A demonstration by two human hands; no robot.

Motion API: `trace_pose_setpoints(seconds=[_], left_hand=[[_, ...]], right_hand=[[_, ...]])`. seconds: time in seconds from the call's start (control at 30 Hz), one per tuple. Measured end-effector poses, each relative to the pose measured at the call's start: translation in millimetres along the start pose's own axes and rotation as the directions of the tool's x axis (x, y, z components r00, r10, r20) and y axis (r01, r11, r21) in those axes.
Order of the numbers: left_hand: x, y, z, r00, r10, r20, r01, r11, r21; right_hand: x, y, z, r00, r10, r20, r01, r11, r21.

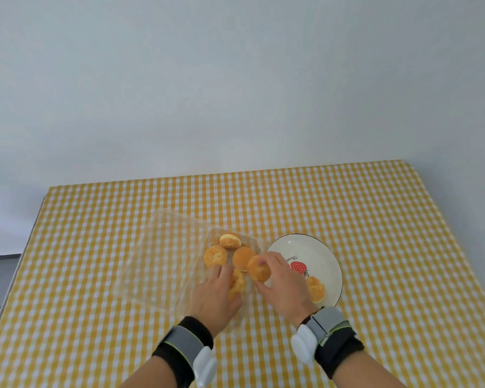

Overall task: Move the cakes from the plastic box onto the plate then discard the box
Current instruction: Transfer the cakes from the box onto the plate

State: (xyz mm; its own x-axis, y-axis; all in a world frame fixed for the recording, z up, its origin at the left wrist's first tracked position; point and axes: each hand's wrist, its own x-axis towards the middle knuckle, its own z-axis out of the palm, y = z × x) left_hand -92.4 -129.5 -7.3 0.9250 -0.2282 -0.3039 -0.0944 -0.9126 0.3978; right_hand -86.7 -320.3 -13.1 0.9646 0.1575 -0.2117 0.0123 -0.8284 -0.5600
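Note:
A clear plastic box (163,256) lies open on the checked tablecloth, its lid flat to the left. Several round golden cakes (215,255) sit in its right half. My left hand (217,296) rests in the box near a cake (238,284), fingers partly curled; whether it grips that cake I cannot tell. My right hand (282,287) holds one cake (259,268) just above the box's right edge. To the right stands a white plate (324,254) with a strawberry picture, and one cake (316,289) lies on its near side.
The table (375,219) wears a yellow and white checked cloth and stands against a plain pale wall. Its left edge drops off next to a dark object (0,275) at the far left. Both wrists carry grey bands with white devices.

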Motion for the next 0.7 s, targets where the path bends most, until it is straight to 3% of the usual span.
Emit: trace_pose_setpoints(seconds=[0.1,0.3,0.5,0.7], left_hand=[[13,29,8,0.999,0.048,-0.001,-0.048,0.998,-0.048],[44,82,23,0.995,0.092,0.036,-0.091,0.995,-0.046],[62,96,38,0.995,0.023,0.099,-0.023,1.0,0.005],[65,94,42,0.997,0.001,0.078,0.0,1.0,-0.012]], right_hand=[[-3,29,-17,0.992,0.124,-0.029,-0.124,0.992,0.01],[11,70,-43,0.975,0.221,-0.004,-0.221,0.975,0.003],[27,82,-46,0.984,0.178,0.007,-0.178,0.983,0.033],[24,85,-39,0.991,0.134,0.028,-0.136,0.981,0.136]])
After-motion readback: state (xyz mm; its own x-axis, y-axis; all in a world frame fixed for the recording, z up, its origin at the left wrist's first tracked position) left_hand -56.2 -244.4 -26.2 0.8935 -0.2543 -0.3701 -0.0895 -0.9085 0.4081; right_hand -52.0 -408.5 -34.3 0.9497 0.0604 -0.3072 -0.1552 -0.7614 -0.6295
